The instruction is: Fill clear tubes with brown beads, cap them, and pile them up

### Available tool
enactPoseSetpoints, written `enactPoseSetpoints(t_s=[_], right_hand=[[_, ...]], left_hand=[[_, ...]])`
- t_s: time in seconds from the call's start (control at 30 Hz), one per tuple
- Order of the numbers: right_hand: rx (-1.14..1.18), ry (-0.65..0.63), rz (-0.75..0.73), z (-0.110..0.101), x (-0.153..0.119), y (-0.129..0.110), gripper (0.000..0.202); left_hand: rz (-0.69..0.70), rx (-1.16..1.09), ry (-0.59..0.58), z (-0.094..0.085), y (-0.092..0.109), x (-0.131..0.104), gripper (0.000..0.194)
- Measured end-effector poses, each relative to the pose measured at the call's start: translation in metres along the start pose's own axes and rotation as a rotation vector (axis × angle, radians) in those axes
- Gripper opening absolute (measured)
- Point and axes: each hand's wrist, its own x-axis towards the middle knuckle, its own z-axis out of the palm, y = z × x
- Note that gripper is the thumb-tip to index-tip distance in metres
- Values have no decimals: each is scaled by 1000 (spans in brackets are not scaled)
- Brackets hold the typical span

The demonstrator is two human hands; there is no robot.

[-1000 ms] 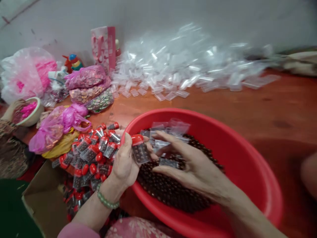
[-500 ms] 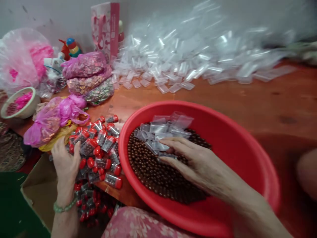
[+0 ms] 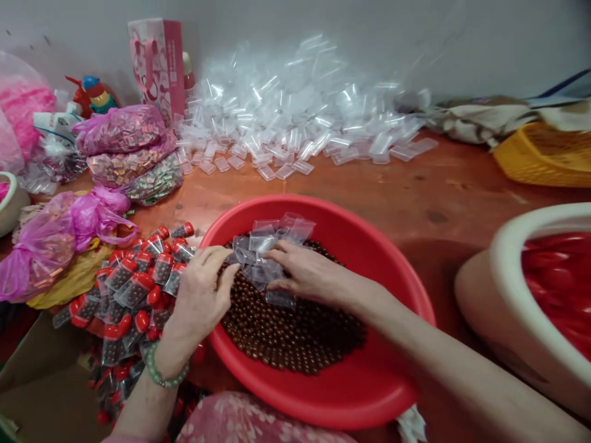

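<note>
A red basin (image 3: pixel 392 264) holds small round brown beads (image 3: pixel 295 338), with a heap of clear flat plastic cases (image 3: pixel 263 240) lying on them. My left hand (image 3: pixel 203 289), with a green bead bracelet at the wrist, reaches over the basin's left rim. Its thumb and fingers are closed about the edge of a clear plastic case at the heap's left side. From the right, my right hand (image 3: pixel 309 271) touches the heap, thumb and fingers apart. Beneath its thumb a clear case (image 3: pixel 281 299) lies on the beads. Red-capped cases filled with dark beads (image 3: pixel 133 289) are piled left of the basin.
More clear cases (image 3: pixel 295 123) are heaped against the wall. Purple bags (image 3: pixel 120 132) and a pink paper bag (image 3: pixel 157 67) stand left. At right are a white tub (image 3: pixel 503 258) of red pieces and a yellow basket (image 3: pixel 521 160). A cardboard box (image 3: pixel 41 381) sits lower left.
My left hand has moved right, from the red-capped pile to the clear cases in the basin. My right hand remains at the heap. The view has turned right, bringing in the white tub and yellow basket.
</note>
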Motion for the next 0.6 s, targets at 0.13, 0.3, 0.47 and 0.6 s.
enactPoseSetpoints(t_s=[0.13,0.3,0.47,0.6], right_hand=[[66,-23,10,-2,8,13,25],[20,-64,83,3,24,14,23],[-18,-89,47,7,27,7,22],[10,-39,9,3,9,12,20]], left_hand=[[82,137,-321,17,6,3,16],[327,401,-597,39,13,18,15],[450,531,-676,57,13,26,21],[495,562,-660,58,15,22,22]])
